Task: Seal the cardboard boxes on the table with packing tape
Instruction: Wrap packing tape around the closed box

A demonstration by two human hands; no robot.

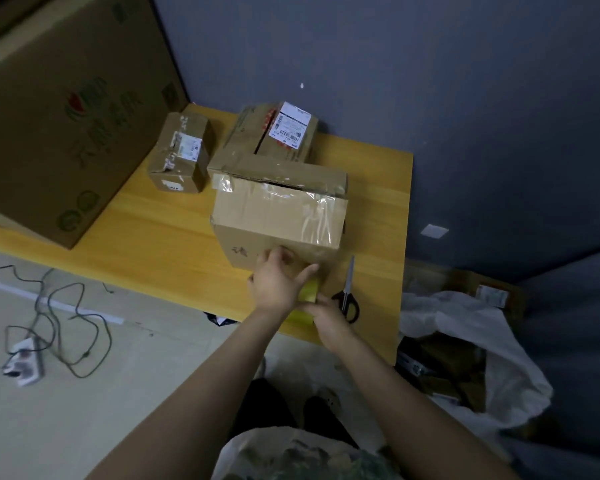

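Hands met at the near edge of the table (174,237): the right hand (328,320) curled round the tape roll (308,293), the left hand (274,284) pressed loosely spread fingers against the front of the nearest box (278,216). Scissors (347,294) lay on the table just right of them.

Four cardboard boxes (59,116) (181,154) (278,133) (274,216), one tape roll (309,293), one pair of scissors (347,289), two hands (274,285) (329,318).

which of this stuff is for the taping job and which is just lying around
For the job: front cardboard box, labelled box behind it, small taped box, yellow roll of packing tape in the right hand, scissors.

Lying about: power strip on the floor, white plastic bags beside the table.
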